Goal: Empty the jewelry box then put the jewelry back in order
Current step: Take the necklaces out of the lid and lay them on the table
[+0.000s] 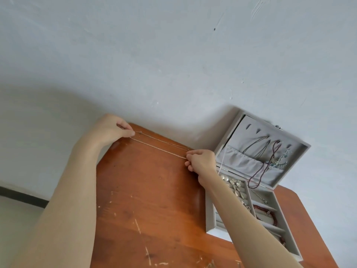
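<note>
A thin silver chain necklace [160, 147] is stretched in a double strand above the far end of the wooden table [150, 200]. My left hand [114, 129] pinches its left end at the table's far corner. My right hand [201, 161] pinches its right end, just left of the box. The grey jewelry box [209, 219] stands open on the right. In its raised lid [251, 130] hang a purple bead necklace [259, 174], dark chains [255, 147] and a silvery blue piece [280, 161]. Pearl earrings [225, 177] and a red bead bracelet [267, 215] lie in its tray compartments.
A pale wall [173, 55] rises directly behind the table and the box lid leans toward it. The table top is scratched near the front. At the left, the floor [17, 215] and a dark skirting strip [23, 196] show beyond the table edge.
</note>
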